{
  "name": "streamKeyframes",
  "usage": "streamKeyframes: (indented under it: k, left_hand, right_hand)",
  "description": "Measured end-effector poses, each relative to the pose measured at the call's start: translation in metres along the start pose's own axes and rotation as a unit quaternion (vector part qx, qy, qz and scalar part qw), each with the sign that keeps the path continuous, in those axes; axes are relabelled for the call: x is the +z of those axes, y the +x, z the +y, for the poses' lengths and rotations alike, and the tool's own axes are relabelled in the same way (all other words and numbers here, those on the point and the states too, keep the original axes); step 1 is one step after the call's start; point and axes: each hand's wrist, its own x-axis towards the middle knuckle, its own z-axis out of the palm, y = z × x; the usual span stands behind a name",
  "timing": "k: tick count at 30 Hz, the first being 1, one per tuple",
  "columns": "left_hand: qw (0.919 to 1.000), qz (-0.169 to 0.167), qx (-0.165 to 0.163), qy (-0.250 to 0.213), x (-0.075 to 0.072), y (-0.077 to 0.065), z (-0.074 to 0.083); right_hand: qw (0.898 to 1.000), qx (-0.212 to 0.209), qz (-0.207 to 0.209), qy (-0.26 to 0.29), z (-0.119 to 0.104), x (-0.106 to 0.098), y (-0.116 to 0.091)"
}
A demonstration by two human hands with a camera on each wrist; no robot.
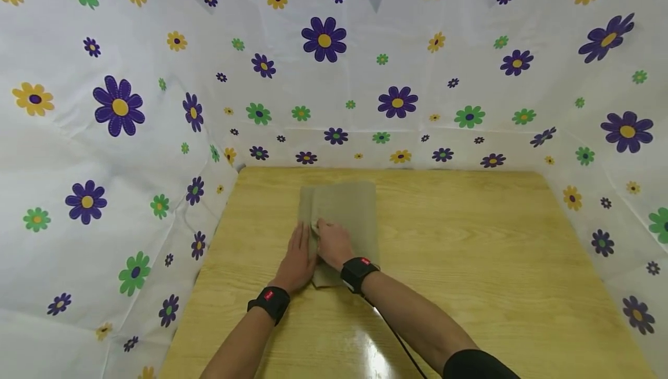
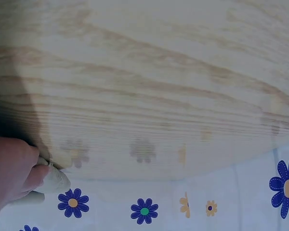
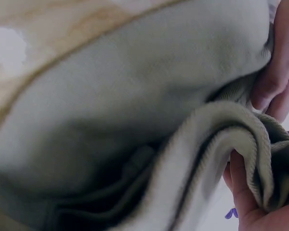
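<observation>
A folded grey-beige cloth (image 1: pixel 347 211) lies on the wooden table (image 1: pixel 469 240); its exact kind cannot be told. My left hand (image 1: pixel 296 260) rests along its left edge, fingers straight and pointing away. Just to the right, my right hand (image 1: pixel 334 244) pinches a layer of the cloth near that edge. Close up in the right wrist view, thick rolled layers of the cloth (image 3: pixel 221 120) bend over the fingers of the right hand (image 3: pixel 265 219), and the left hand (image 3: pixel 282 67) touches the cloth above. Fingers and a bit of pale cloth (image 2: pixel 58 182) show at the left wrist view's lower left.
A white sheet with printed flowers (image 1: pixel 323 89) hangs behind the table and along both sides. Black bands (image 1: pixel 272 303) circle both wrists, and a thin black cable (image 1: pixel 399 338) trails from the right one. Light glares off the near tabletop.
</observation>
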Motion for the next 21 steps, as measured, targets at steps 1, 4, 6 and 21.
streamKeyframes:
  k: [1,4,6,21]
  left_hand:
    - [1.0,0.001,0.001,-0.007,-0.002,0.0,0.001]
    - [0.9997,0.009,0.003,-0.023,-0.006,0.0,0.003]
    - [0.9995,0.015,0.004,-0.026,-0.008,-0.001,0.004]
    - [0.9924,0.059,0.008,-0.108,-0.013,-0.008,0.002]
  right_hand:
    - [1.0,-0.002,-0.003,0.004,0.0,0.0,-0.001]
    - [1.0,-0.013,-0.018,0.013,0.002,0.0,-0.008]
    - [0.999,-0.025,-0.029,0.01,0.004,0.002,-0.014]
    - [0.978,-0.107,-0.086,-0.155,0.017,0.028,-0.039]
